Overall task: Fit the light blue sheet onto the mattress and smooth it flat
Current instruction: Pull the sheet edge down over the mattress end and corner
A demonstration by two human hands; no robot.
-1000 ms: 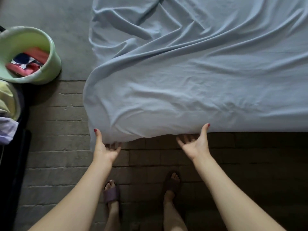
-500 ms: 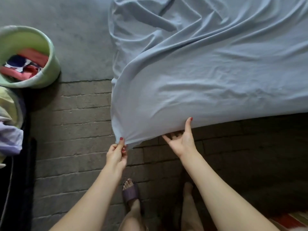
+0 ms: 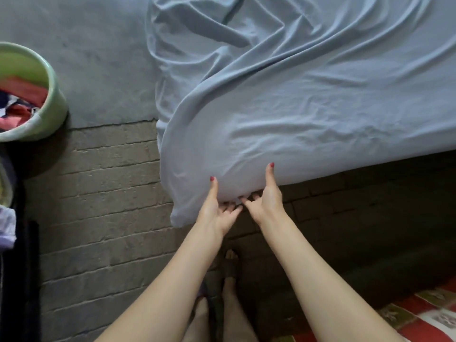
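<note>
My left hand (image 3: 217, 208) and right hand (image 3: 267, 201) pinch the light blue sheet's (image 3: 296, 114) near hem side by side, thumbs on top, fingers curled beneath it.

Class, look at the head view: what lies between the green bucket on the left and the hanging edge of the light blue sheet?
In the head view, only bare brick floor lies between the green bucket and the light blue sheet.

Your left hand (image 3: 218, 209) and right hand (image 3: 266, 201) sat close together, thumbs up, fingers curled underneath, both forearms stretched forward.
</note>
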